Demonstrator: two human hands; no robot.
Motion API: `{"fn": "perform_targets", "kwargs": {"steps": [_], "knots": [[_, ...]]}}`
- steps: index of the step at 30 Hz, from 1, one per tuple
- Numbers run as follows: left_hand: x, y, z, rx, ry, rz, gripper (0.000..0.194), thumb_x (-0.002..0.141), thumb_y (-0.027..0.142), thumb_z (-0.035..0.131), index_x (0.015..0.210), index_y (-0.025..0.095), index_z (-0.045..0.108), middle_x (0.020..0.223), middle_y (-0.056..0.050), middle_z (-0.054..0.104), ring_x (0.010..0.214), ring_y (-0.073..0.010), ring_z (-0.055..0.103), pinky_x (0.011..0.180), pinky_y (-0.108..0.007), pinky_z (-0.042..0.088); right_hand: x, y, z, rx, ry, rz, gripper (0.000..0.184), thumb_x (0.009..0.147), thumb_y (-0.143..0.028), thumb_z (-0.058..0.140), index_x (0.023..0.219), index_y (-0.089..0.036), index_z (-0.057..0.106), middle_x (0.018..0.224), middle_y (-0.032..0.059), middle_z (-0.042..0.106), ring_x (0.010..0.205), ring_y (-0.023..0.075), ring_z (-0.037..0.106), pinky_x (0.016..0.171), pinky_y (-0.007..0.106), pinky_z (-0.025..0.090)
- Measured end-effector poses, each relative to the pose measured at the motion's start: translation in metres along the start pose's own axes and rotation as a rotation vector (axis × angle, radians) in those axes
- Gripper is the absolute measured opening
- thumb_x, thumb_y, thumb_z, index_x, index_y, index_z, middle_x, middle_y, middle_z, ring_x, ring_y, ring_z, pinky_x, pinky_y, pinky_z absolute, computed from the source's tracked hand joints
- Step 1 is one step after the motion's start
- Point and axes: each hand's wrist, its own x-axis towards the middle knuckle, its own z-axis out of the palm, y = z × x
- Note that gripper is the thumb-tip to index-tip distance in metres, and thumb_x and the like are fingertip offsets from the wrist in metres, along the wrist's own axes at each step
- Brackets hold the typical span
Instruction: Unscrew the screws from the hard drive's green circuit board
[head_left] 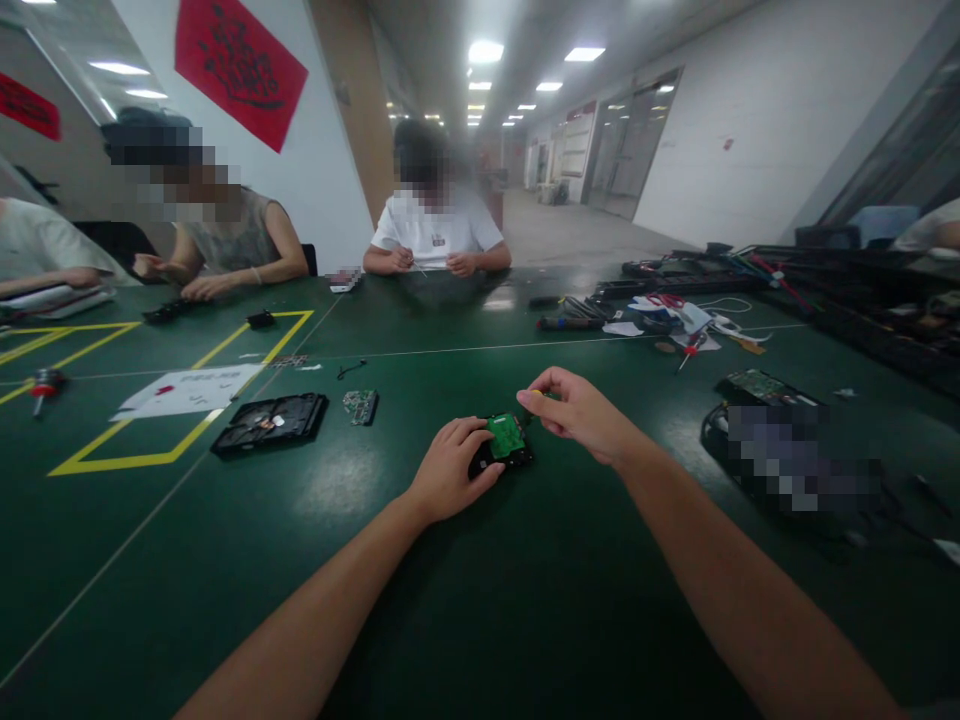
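A black hard drive with a green circuit board facing up lies on the table in front of me. My left hand grips its left side, thumb along the near edge and fingers over the far edge. Just beyond the drive's right corner, my right hand is closed in a pinch on a small tool with a yellow part. Fingers cover most of that tool, so its exact kind is hidden. Its lower end seems to be near the drive's edge, but contact cannot be made out.
Left of the drive are a small loose circuit board and an open black casing. A paper sheet lies behind. Cables, a screwdriver and electronic parts lie to the right. Two people sit across the green table, with others partly visible at the sides.
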Motion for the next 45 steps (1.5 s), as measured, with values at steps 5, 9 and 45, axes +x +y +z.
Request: {"fn": "perform_targets", "kwargs": {"steps": [5, 9, 45], "knots": [[-0.0005, -0.0015, 0.0011, -0.006, 0.002, 0.007, 0.042, 0.094, 0.043, 0.068, 0.131, 0.024, 0.062, 0.137, -0.013, 0.060, 0.130, -0.0337, 0.055, 0.111, -0.056, 0.046, 0.0027, 0.0055, -0.0070, -0.080, 0.058, -0.018, 0.041, 0.086, -0.057, 0.075, 0.094, -0.022, 0.056, 0.067, -0.0043, 0.057, 0.049, 0.0086, 0.049, 0.041, 0.021, 0.033], [-0.0013, -0.0036, 0.0029, -0.015, 0.007, 0.012, 0.043, 0.094, 0.044, 0.068, 0.132, 0.024, 0.062, 0.137, -0.013, 0.061, 0.131, -0.0337, 0.055, 0.112, -0.056, 0.046, 0.0034, 0.0059, -0.0102, -0.074, 0.010, -0.079, 0.033, 0.089, -0.051, 0.074, 0.097, -0.021, 0.063, 0.080, -0.0004, 0.063, 0.056, 0.0098, 0.060, 0.042, 0.021, 0.041], [-0.0005, -0.0020, 0.0004, -0.009, -0.011, 0.002, 0.044, 0.094, 0.046, 0.068, 0.131, 0.024, 0.061, 0.137, -0.013, 0.060, 0.130, -0.0337, 0.055, 0.112, -0.057, 0.045, 0.0091, 0.0067, -0.0071, 0.084, 0.029, -0.054, 0.021, 0.093, -0.042, 0.070, 0.098, -0.021, 0.069, 0.091, 0.0022, 0.069, 0.063, 0.0104, 0.063, 0.055, 0.023, 0.051]]}}
